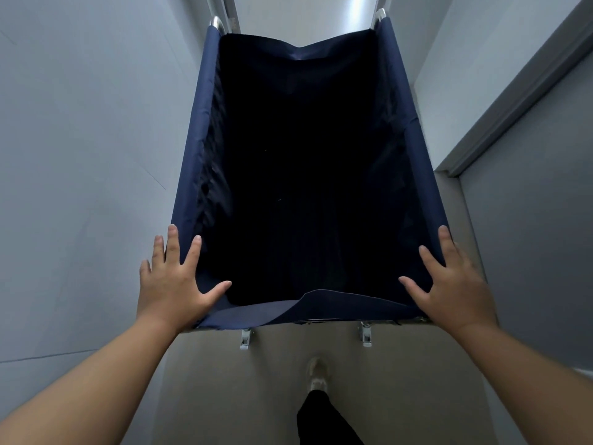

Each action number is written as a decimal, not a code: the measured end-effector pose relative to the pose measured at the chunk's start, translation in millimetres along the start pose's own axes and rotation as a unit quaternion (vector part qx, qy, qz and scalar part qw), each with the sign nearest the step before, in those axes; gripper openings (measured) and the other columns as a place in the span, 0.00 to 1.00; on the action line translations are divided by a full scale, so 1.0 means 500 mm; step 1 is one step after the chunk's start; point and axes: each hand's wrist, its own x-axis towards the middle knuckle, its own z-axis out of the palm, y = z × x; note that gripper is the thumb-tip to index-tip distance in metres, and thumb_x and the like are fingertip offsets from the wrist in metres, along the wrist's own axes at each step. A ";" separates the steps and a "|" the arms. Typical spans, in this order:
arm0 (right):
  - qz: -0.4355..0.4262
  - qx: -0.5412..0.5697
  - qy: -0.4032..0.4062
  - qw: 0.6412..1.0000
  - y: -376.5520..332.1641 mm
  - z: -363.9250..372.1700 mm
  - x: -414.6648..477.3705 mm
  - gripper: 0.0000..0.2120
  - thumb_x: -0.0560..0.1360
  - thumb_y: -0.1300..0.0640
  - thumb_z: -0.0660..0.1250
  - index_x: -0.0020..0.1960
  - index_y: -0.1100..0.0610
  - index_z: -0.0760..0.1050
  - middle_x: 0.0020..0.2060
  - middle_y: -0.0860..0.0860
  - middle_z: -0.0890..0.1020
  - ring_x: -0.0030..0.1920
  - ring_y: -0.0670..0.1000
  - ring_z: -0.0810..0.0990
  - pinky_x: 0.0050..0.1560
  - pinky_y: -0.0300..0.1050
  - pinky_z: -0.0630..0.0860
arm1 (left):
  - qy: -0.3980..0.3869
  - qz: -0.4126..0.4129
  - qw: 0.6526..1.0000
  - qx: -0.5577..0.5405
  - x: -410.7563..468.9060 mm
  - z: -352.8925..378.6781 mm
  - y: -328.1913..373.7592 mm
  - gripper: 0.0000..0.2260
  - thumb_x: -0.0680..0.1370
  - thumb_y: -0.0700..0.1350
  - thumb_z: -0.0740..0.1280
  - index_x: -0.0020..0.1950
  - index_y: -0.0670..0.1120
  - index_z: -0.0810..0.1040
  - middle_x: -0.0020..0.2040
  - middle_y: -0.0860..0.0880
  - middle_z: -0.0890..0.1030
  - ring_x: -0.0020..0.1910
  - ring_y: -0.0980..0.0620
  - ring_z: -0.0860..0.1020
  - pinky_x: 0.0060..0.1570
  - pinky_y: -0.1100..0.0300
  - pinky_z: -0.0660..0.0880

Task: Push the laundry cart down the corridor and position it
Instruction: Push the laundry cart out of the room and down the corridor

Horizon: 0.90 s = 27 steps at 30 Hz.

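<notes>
The laundry cart (420,175) is a deep navy fabric bag on a metal frame, filling the middle of the head view; its inside is dark and looks empty. My left hand (175,284) lies flat on the near left corner of the rim, fingers spread. On the near right corner rests my right hand (449,284), also flat with spread fingers. Neither hand wraps around the rim. Chrome frame ends (215,22) show at the far corners, and two caster brackets (246,338) under the near edge.
A pale wall (80,155) runs close along the cart's left side. On the right stand a wall and a grey door frame (513,101) with a grey door. The beige floor (256,396) carries my shoe (317,374) just behind the cart.
</notes>
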 end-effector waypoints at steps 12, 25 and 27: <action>-0.008 -0.003 0.012 1.000 0.012 0.030 0.227 0.31 0.72 0.38 0.69 0.67 0.57 0.77 0.79 0.57 0.59 0.71 0.64 0.70 0.53 0.61 0.79 | 0.000 0.002 1.000 0.006 0.229 -0.016 -0.001 0.49 0.71 0.80 0.48 0.80 0.47 0.67 0.82 0.34 0.56 0.76 0.27 0.61 0.62 0.28 0.70; -0.002 -0.009 0.047 0.999 -0.010 0.047 0.451 0.30 0.72 0.35 0.63 0.62 0.57 0.80 0.78 0.57 0.63 0.68 0.64 0.72 0.51 0.59 0.78 | 0.011 0.013 1.000 0.015 0.470 -0.041 -0.021 0.48 0.70 0.77 0.54 0.79 0.45 0.69 0.81 0.33 0.57 0.76 0.26 0.62 0.59 0.29 0.71; 0.001 -0.009 0.048 0.999 -0.015 0.050 0.490 0.31 0.72 0.35 0.62 0.62 0.57 0.80 0.78 0.57 0.62 0.68 0.65 0.72 0.53 0.60 0.77 | 0.009 0.016 1.000 0.014 0.513 -0.044 -0.026 0.48 0.70 0.77 0.54 0.79 0.45 0.69 0.82 0.33 0.56 0.76 0.26 0.62 0.59 0.29 0.71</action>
